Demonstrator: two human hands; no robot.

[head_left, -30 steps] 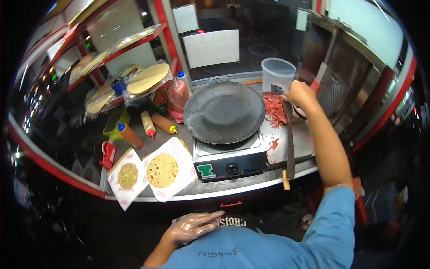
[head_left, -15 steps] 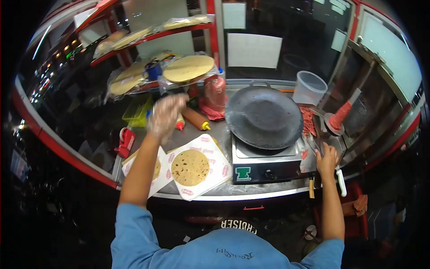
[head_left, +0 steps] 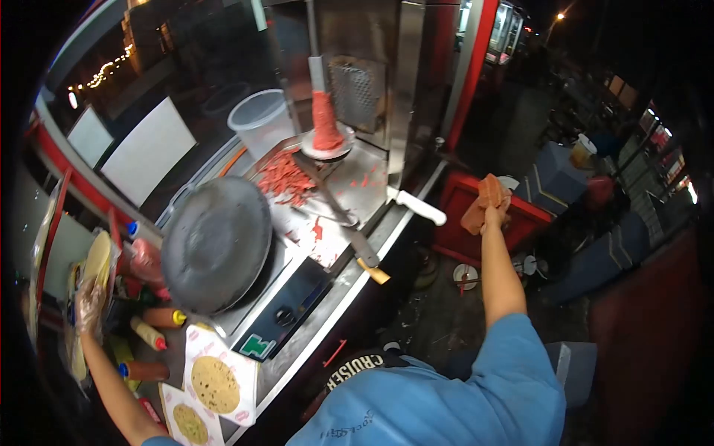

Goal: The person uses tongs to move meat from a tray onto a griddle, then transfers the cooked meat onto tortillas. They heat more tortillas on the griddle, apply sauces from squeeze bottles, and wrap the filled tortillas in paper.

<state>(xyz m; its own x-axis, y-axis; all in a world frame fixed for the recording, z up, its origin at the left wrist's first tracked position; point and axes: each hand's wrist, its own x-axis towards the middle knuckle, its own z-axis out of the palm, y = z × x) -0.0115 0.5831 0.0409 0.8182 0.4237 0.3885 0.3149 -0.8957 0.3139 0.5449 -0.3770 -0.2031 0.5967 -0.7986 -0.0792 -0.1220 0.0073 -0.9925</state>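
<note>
My left hand (head_left: pixel 91 306), in a clear plastic glove, is at the shelf's edge by the round flatbreads (head_left: pixel 98 259); its fingers look stretched upward, and contact is hard to tell. At the far side, my bare right hand (head_left: pixel 497 215) is closed on an orange-brown cloth (head_left: pixel 487 195) over a red crate (head_left: pixel 455 236). Two flatbreads lie on printed paper on the counter, the larger flatbread (head_left: pixel 216 384) beside the smaller flatbread (head_left: pixel 190 424). Sauce bottles (head_left: pixel 160 318) lie close to my left forearm.
A black griddle pan (head_left: pixel 216 241) covers the stove (head_left: pixel 286 312). Shredded red meat (head_left: pixel 285 177) lies on a metal tray below a meat spit (head_left: pixel 324 123). A white-handled knife (head_left: pixel 418 206) and a long blade (head_left: pixel 327 186) rest there. A clear tub (head_left: pixel 260 119) stands behind.
The view has swung to the right. My right hand has left the knives and taken hold of the cloth at the crate. My left hand has moved to the flatbread shelf.
</note>
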